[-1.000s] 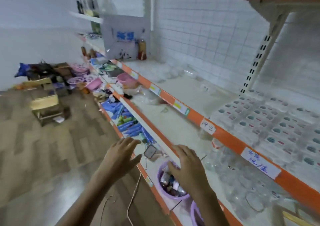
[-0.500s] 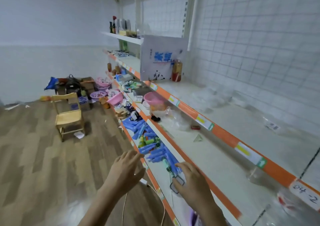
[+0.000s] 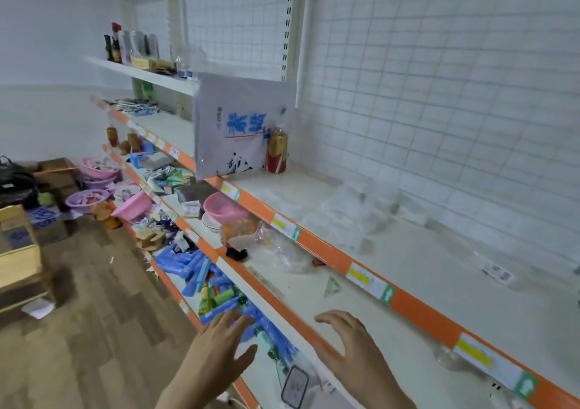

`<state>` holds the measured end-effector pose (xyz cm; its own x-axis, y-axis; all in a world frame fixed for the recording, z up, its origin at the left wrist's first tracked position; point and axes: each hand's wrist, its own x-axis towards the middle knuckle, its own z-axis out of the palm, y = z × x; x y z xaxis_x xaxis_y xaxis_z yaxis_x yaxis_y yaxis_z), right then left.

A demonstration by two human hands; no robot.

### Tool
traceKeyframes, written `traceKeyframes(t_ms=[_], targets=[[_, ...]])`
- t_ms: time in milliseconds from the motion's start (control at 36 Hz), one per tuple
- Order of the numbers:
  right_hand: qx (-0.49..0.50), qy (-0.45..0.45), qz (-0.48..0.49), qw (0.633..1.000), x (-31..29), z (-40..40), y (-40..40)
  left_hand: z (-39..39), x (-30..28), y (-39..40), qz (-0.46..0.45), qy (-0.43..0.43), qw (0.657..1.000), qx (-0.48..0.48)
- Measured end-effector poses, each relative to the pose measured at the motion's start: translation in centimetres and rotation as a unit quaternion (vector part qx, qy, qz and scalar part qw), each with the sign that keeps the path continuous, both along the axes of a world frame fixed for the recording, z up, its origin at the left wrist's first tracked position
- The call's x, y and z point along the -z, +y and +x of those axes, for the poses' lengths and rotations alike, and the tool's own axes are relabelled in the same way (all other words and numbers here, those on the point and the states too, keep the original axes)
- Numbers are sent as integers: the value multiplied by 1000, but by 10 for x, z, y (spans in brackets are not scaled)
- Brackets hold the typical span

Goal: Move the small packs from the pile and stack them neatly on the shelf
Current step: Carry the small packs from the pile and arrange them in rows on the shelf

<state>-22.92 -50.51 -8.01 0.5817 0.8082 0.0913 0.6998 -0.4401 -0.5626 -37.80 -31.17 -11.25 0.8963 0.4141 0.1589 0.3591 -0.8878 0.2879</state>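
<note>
A pile of small blue packs (image 3: 201, 270), with a few green and yellow ones mixed in, lies on the lowest shelf (image 3: 263, 374). My left hand (image 3: 219, 349) hovers over the near end of that pile, fingers spread and holding nothing. My right hand (image 3: 351, 349) is held open above the orange front edge of the middle shelf (image 3: 354, 308), also empty. The middle shelf under my right hand is mostly bare, with a small triangular packet (image 3: 332, 287) on it.
A pink bowl (image 3: 224, 209), an orange bag (image 3: 240, 231) and clear wrap sit further along the middle shelf. A white bag with blue print (image 3: 238, 132) hangs at the upper shelf (image 3: 439, 261). Baskets (image 3: 89, 198), boxes and a wooden chair (image 3: 18, 251) stand on the floor at left.
My view has swung left along the shelving, away from the purple tubs and stacked cases. Both hands came along, still open, and now hover by the blue pack pile.
</note>
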Motion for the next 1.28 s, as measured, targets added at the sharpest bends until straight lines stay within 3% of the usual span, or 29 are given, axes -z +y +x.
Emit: traceKeyframes(t_ms=[56,278,444,611,833,1083,1278], targets=[[13,-14,23,1000,-9,23,11,26,-13,14,-23,10,999,23],[85,-85,146,982,-57,147,64,152,-83,81,57,-104,987,106],[176,-74,125,974,-82,248,72,269,-131,126,76,-123,972,186],[228,-42,75,970,-76,313,82,372,-130,151,30,-94,964,245],[268,60,-23,961,-41,338,106,462,-90,148,-36,-17,943,330],[360,128,45,923,-33,327,125,507,-71,160,-65,68,910,404],[403,135,54,904,-31,314,139,509,-63,176,-78,58,878,470]])
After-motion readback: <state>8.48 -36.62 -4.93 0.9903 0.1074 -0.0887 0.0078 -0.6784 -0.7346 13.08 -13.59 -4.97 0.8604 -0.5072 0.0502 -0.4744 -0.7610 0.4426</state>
